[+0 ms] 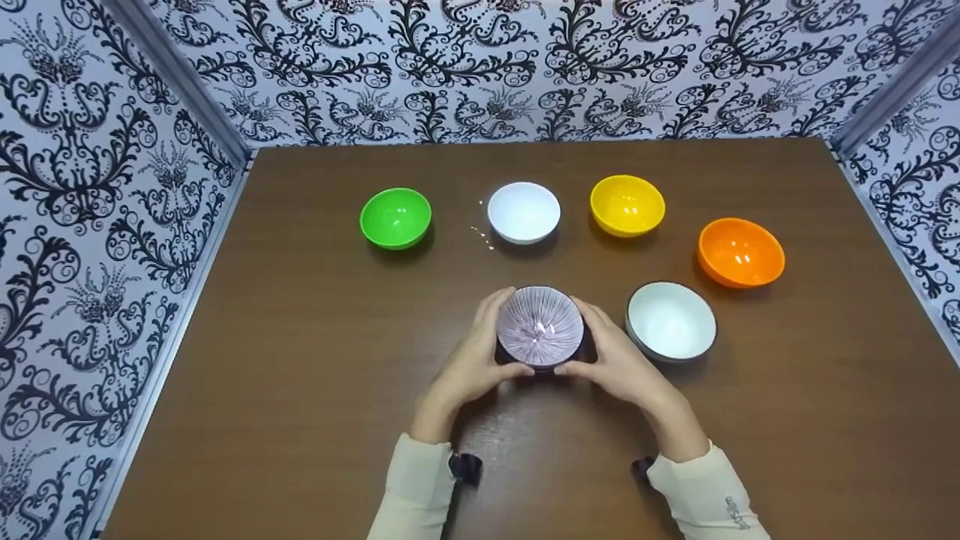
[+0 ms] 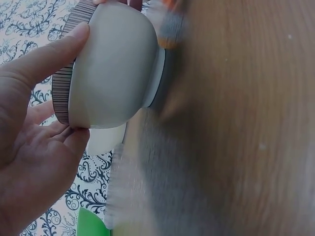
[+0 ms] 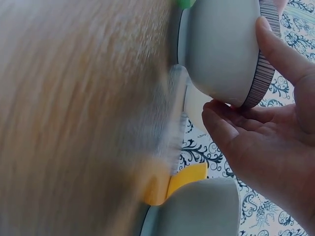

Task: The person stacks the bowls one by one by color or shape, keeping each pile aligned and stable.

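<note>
In the head view, a striped bowl [image 1: 540, 328] with a purplish, glossy inside stands between both hands. The wrist views show its finely lined rim band rising above a plain pale bowl [image 2: 113, 64] with a dark edge, so the two appear nested. My left hand [image 1: 474, 352] grips the left side, thumb at the near rim and fingers around the far side. Mirroring it, my right hand [image 1: 616, 352] holds the right side, its thumb near the left one. The pale bowl's foot is close to the wooden table [image 1: 300, 360].
Behind stand a green bowl [image 1: 396, 218], a white bowl [image 1: 523, 213] and a yellow bowl [image 1: 628, 206]. An orange bowl [image 1: 741, 253] is farther right. Right beside my right hand is a pale dark-rimmed bowl [image 1: 671, 321]. Small light specks [image 1: 484, 238] lie left of the white bowl. Patterned walls [image 1: 465, 75] enclose the table.
</note>
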`<state>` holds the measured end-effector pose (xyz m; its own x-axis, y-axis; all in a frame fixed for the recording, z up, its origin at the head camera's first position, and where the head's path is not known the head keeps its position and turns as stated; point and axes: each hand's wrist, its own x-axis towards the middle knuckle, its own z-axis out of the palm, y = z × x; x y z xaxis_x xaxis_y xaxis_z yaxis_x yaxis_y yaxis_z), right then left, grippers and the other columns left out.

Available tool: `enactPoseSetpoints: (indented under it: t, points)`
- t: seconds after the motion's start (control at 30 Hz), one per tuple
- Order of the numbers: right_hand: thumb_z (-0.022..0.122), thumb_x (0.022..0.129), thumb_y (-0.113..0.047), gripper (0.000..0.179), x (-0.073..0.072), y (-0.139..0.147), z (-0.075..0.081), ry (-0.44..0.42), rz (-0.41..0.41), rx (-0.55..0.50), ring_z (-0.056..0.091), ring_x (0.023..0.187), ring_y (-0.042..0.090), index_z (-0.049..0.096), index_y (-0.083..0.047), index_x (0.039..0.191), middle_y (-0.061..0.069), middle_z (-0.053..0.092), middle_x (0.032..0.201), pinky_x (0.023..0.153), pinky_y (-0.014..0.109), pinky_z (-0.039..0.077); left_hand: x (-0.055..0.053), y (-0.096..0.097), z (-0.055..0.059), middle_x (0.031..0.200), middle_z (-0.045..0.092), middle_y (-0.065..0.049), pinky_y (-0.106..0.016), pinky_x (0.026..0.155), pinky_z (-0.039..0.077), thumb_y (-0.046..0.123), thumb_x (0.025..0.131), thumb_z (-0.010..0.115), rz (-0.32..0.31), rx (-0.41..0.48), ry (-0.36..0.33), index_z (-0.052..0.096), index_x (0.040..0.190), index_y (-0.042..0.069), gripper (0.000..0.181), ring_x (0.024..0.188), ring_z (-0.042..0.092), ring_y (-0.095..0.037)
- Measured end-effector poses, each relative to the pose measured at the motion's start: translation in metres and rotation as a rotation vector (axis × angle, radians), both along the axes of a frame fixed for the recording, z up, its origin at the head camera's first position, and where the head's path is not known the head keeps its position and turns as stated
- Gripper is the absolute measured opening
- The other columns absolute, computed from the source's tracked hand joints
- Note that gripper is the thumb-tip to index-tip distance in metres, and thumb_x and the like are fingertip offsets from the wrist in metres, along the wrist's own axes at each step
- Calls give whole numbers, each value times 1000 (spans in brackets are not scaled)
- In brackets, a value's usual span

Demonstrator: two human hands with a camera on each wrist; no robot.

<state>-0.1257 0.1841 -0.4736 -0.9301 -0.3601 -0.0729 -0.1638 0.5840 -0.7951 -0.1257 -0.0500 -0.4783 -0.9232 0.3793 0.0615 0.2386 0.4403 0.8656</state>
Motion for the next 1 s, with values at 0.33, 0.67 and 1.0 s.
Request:
enactPoseSetpoints:
  t: [0.33, 0.67, 1.0]
  points:
    - [84, 80, -24, 101, 5, -3, 0, -16, -3, 32, 38, 143, 39, 23, -3, 157, 22, 34, 158, 120, 59, 28, 2, -2, 0, 161, 25, -13, -41, 123, 29, 12, 73, 88, -17, -10, -4, 22, 156, 8, 106, 148, 32, -28]
    - [84, 80, -21, 97, 6, -4, 1, 18, -5, 21, 41, 141, 39, 26, -1, 156, 23, 38, 155, 119, 60, 29, 1, -3, 5, 161, 23, -14, -40, 123, 29, 13, 74, 87, -60, -26, 26, 21, 156, 6, 105, 148, 32, -27]
    - [83, 81, -22, 97, 3, -4, 2, 3, -6, 35, 41, 141, 40, 26, -1, 156, 23, 38, 154, 120, 60, 28, -3, -3, 7, 161, 28, -13, -43, 124, 27, 21, 76, 87, -27, 19, -28, 24, 156, 8, 103, 148, 33, -26]
